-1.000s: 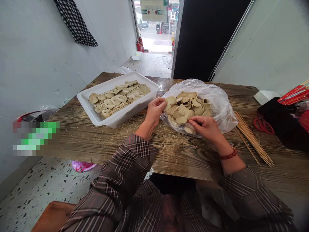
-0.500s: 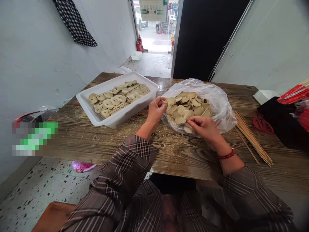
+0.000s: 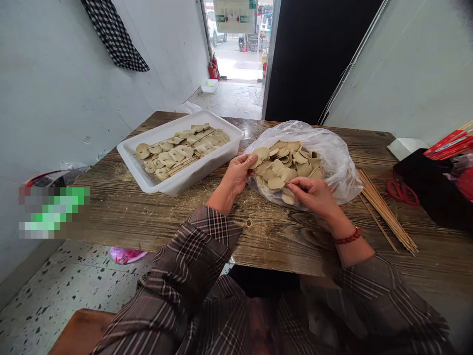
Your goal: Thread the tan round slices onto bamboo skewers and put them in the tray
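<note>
My left hand [image 3: 238,172] is closed, pinching a flat, round, beige slice [image 3: 261,155] between thumb and fingers at the left edge of a clear plastic bag [image 3: 338,165]. My right hand [image 3: 310,194] is closed in a pinch at the bag's front edge. It appears to hold the end of a thin bamboo skewer, mostly hidden behind beige slices [image 3: 277,178] bunched just ahead of the fingertips. More loose slices [image 3: 306,157] are heaped in the open bag behind both hands. The slices' exact food kind cannot be told.
A white tray [image 3: 173,187] at left holds several skewers threaded with slices. Loose bamboo skewers [image 3: 388,212] lie right of the bag. Beyond them are red scissors [image 3: 402,191] and a black container [image 3: 436,197] with red-wrapped sticks. All stand on a wooden table [image 3: 258,241].
My left hand has turned slightly, and its slice now sits a little higher and more plainly gripped by the thumb. The right hand has hardly moved.
</note>
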The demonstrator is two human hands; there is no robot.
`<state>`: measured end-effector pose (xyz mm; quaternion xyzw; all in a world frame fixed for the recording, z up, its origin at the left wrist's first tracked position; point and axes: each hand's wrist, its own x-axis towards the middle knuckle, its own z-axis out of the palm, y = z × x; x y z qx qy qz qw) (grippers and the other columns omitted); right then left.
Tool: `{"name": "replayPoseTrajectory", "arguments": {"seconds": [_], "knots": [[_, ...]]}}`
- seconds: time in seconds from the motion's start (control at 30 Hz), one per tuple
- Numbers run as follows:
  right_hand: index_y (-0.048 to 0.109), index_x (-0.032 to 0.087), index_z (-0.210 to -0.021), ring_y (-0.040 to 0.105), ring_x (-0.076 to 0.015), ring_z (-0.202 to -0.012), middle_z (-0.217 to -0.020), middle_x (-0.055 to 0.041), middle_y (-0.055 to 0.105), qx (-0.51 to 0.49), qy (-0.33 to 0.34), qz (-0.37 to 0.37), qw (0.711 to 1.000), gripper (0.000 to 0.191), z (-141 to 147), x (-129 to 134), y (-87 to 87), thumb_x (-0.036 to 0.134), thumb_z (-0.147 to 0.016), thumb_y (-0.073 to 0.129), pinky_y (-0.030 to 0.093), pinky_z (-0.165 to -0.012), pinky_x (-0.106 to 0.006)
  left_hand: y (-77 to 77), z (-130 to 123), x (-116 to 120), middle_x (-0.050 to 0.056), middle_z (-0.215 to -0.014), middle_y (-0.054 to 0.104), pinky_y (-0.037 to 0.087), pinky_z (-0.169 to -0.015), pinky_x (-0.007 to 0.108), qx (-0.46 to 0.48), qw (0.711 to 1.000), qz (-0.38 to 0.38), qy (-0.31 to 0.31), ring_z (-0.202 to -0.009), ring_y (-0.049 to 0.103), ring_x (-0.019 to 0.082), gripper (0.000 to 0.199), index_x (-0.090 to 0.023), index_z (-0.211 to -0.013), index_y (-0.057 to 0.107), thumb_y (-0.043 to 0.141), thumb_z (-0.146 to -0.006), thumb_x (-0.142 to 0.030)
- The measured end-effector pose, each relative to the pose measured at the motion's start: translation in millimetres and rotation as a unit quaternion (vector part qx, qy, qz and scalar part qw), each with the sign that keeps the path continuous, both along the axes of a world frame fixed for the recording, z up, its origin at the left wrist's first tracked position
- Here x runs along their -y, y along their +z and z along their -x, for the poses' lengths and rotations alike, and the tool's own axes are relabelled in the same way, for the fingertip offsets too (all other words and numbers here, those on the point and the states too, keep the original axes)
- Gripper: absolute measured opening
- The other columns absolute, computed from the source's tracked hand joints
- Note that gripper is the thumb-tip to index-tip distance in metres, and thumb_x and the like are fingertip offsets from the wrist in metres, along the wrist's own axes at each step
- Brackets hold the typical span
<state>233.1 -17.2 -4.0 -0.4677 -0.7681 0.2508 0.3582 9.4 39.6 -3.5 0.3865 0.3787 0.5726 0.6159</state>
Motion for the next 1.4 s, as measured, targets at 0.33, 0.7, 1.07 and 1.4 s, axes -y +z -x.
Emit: {"name": "replayPoseTrajectory", "arguments": {"seconds": [0.33, 0.7, 1.07, 1.4], "knots": [[0.070, 0.016, -0.078, 0.051, -0.0122, -0.051, -0.054, 0.0001, 0.060, 0.005, -0.001, 0.002, 1.000, 0.028, 1.7, -0.8, -5.0, 0.036, -0.089, 0.054, 0.035, -0.050, -0.025, -7.3, -4.6, 0.2, -0.001, -0.063, 0.059, 0.034, -0.051, 0.020, -0.071, 0.996, -0.048, 0.016, -0.056, 0.045, 0.007, 0.029, -0.015, -0.070, 0.070, 0.082, -0.062, -0.039], [0.068, 0.016, -0.077, 0.047, -0.0111, -0.048, -0.052, 0.0009, 0.057, -0.050, -0.009, 0.040, 0.998, 0.030, 4.9, 0.3, -5.0, 0.041, -0.088, 0.056, 0.033, -0.047, -0.024, -2.3, -13.1, 9.8, -0.002, -0.061, 0.056, 0.034, -0.053, 0.020, -0.087, 0.994, -0.060, -0.014, -0.056, 0.043, 0.007, 0.031, -0.014, -0.066, 0.066, 0.082, -0.062, -0.041], [0.069, 0.015, -0.081, 0.044, -0.0089, -0.045, -0.050, 0.0027, 0.054, -0.118, -0.005, 0.096, 0.988, 0.033, 4.7, 0.8, -2.0, 0.045, -0.087, 0.059, 0.031, -0.045, -0.023, -0.5, -13.0, 9.0, 0.001, -0.078, 0.068, 0.051, -0.069, 0.023, 0.031, 0.998, -0.011, -0.058, -0.070, 0.060, 0.010, 0.039, -0.014, -0.082, 0.068, 0.088, -0.054, -0.033], [0.070, 0.015, -0.079, 0.046, -0.0102, -0.048, -0.052, 0.0018, 0.055, -0.079, -0.029, 0.045, 0.995, 0.029, 6.2, -0.9, -6.5, 0.040, -0.088, 0.057, 0.033, -0.048, -0.024, -5.0, -20.2, 9.4, 0.002, -0.081, 0.073, 0.053, -0.067, 0.022, 0.069, 0.997, 0.014, -0.041, -0.070, 0.065, 0.011, 0.027, -0.013, -0.091, 0.070, 0.081, -0.069, -0.025]]}}
